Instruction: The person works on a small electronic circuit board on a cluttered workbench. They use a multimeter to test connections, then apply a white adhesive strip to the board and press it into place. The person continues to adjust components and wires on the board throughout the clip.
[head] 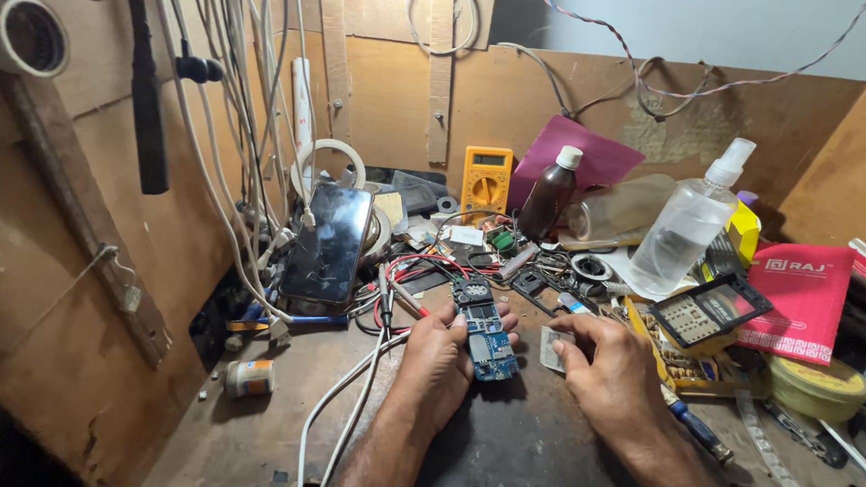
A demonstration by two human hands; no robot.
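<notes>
The left hand point(438, 359) grips a thin blue circuit board point(487, 337) (light, easy to break) by its edges. The right hand point(601, 362) pinches a small clear piece point(552, 349).

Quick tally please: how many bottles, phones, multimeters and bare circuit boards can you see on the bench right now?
Bottles: 2, a dark brown bottle and a clear spray bottle
Phones: 1, a black smartphone propped at the cables
Multimeters: 1, yellow multimeter
Bare circuit boards: 1, blue circuit board under the left hand
Total: 5

blue circuit board point(489, 334), yellow multimeter point(486, 180), red booklet point(801, 298).
</notes>
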